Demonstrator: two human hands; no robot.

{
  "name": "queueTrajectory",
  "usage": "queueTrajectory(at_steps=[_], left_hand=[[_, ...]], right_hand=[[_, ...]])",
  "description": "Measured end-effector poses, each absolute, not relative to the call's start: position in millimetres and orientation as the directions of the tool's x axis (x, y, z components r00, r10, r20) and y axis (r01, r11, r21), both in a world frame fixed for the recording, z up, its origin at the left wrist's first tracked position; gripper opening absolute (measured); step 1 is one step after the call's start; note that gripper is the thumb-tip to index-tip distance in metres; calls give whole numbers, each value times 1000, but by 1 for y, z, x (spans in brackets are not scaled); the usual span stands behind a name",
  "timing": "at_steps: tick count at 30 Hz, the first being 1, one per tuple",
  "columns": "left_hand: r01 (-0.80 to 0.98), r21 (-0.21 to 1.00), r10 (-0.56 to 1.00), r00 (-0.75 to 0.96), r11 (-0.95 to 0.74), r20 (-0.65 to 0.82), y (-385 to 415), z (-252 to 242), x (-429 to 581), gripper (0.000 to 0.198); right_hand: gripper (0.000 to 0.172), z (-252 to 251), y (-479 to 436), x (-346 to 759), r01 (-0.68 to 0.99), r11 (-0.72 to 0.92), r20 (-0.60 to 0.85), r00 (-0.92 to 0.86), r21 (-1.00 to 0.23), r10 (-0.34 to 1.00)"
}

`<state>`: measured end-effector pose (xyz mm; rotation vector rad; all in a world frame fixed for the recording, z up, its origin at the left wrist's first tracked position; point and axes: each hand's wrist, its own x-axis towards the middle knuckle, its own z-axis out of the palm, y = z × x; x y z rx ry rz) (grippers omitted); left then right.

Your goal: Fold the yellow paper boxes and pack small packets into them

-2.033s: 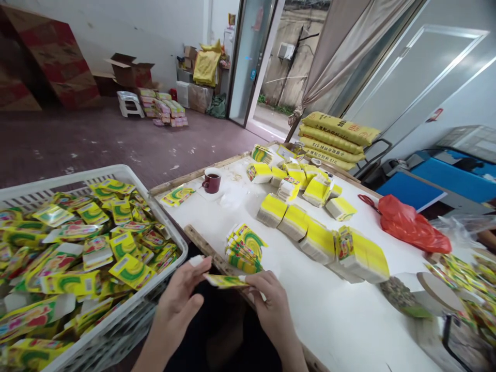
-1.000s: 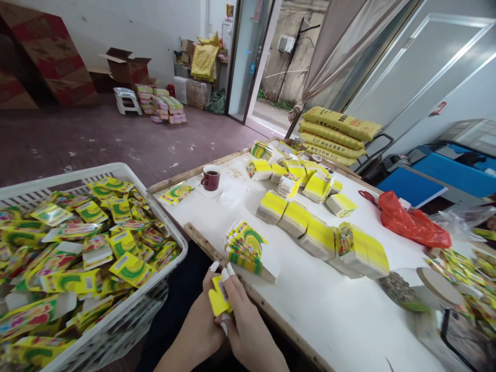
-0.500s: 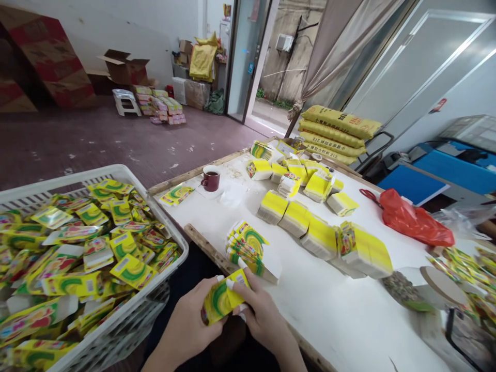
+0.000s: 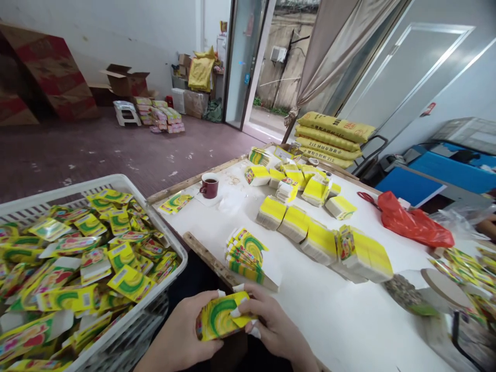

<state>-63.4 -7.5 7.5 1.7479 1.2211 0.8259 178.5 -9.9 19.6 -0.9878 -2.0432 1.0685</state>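
Both hands grip one small yellow and green carton (image 4: 218,320) at the near edge of the white table (image 4: 341,320). My left hand (image 4: 184,330) wraps its left end, and my right hand (image 4: 271,323) presses fingers on its right end and flap. Just beyond them a fanned pile of flat cartons (image 4: 246,254) lies on the table. A white plastic crate (image 4: 127,182) at the left is full of folded cartons of the same print.
Rows of stacked yellow flat cartons (image 4: 318,237) run across the table's middle. A dark red mug (image 4: 210,186) stands at the far left corner, a red plastic bag (image 4: 413,222) at the right. Yellow sacks (image 4: 333,135) lie behind the table.
A flat carton held between both hands two seconds ago has been opened up and turned. It now shows its green swirl face, lower and closer to me.
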Motion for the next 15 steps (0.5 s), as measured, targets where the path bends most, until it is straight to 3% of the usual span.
queueTrajectory(at_steps=[4,7,9,10,12,15], left_hand=[[398,901,950,308,-172,45,-11,11,-58,54],[268,962,963,269,-55,-20,-15,2,-50,54],[27,1000,991,133,6,-10,-15,-6,-47,57],[-138,990,1000,17,4,-1,-14,-10,-46,57],[-467,883,968,-242,-55,-68,-9,-16,-48,62],[-725,687,859,-382,-50,-341,0,-23,-50,67]], right_hand=[[26,12,-18,171,392,271,122,-365,-879,923],[55,-5,-25,158,327,213,157,-190,-921,969],[72,-11,-22,156,242,219,185,-155,-945,970],[71,-12,-16,158,233,229,203,-128,-945,971],[51,-10,0,166,313,262,272,-10,-913,962],[29,-9,29,180,570,226,383,172,-790,908]])
